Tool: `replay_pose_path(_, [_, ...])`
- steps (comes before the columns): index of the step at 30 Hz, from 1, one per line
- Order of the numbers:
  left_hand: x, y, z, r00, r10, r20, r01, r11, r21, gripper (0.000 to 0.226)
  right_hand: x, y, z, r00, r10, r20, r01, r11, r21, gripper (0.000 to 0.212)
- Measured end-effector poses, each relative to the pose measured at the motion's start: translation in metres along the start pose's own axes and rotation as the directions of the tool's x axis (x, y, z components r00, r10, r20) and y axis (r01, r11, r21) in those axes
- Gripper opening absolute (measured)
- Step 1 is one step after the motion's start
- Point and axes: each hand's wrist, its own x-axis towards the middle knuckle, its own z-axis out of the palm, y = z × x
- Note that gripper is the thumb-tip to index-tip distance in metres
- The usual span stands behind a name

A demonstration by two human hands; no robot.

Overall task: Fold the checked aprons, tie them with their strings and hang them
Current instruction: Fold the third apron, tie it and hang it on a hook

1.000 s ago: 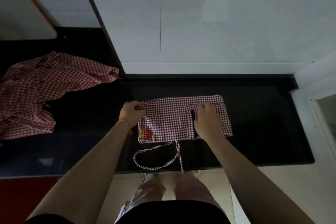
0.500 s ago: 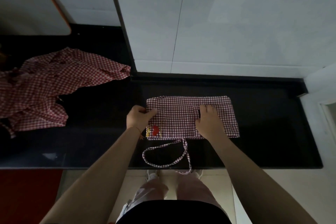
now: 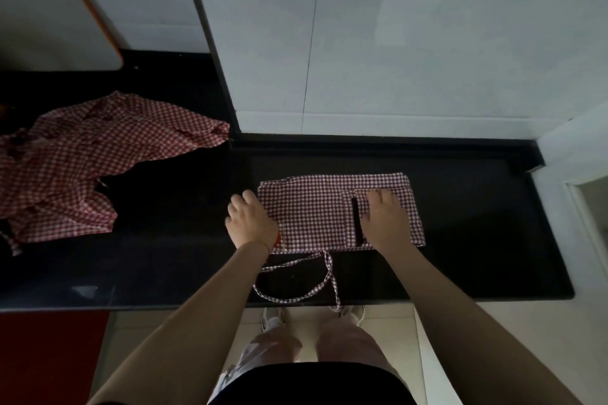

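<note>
Apron (image 3: 316, 210) first, since everything here sits relative to it: a checked rectangle, already folded narrow, flat on the black table (image 3: 477, 240), with its string (image 3: 296, 297) looping off the near edge and one end dangling past the table's rim; a second, crumpled apron (image 3: 82, 158) lies well apart to the folded one's left, not yet started.

My right hand (image 3: 386, 222) rests flat on the folded apron's right half, fingers laid straight and holding nothing, just right of a dark slot in the cloth; my left hand (image 3: 251, 220) sits at the apron's left edge, fingers loosely spread, and from here I cannot tell whether that grip has any cloth pinched or only touches the edge.

As I judge it, the step in hand is the next fold across; to do it well I would keep the right palm pressing as an anchor so the layers do not slide on the slick table, take the left edge by both layers, and carry it over squarely so the edges meet; the string should stay free on the near side, not trapped inside, because it has to wrap the bundle afterwards.

Against half a second ago, the left hand's fingers have uncurled from the apron's left corner and lifted slightly outward; the right hand has stayed put; the apron and string lie much as they did.
</note>
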Motion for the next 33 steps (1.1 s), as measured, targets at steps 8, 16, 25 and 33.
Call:
replay_pose_path(8, [-0.005,0.032,0.039,0.852,0.507,0.132,-0.523,0.841,0.138,0.059,-0.001,0.044,-0.003,0.901,0.43,-0.054,-0.423,0.899,0.112,0.057])
replay_pose_path(16, [-0.003,0.024,0.052,0.845,0.409,0.344,-0.515,0.795,0.321,0.099,0.022,0.073,-0.039,0.646,0.546,0.534,-0.762,0.508,0.403,0.02])
replay_pose_path(25, [-0.001,0.067,0.059,0.7,0.569,0.432,-0.701,0.664,0.261,0.112,0.02,0.05,-0.101,0.754,0.251,0.607,-0.636,0.511,0.578,0.026])
replay_pose_path(33, [0.005,0.083,0.04,0.673,0.583,0.456,-0.69,0.716,0.103,0.112,0.012,-0.035,-0.1,0.838,0.121,0.533,-0.501,0.559,0.661,0.036])
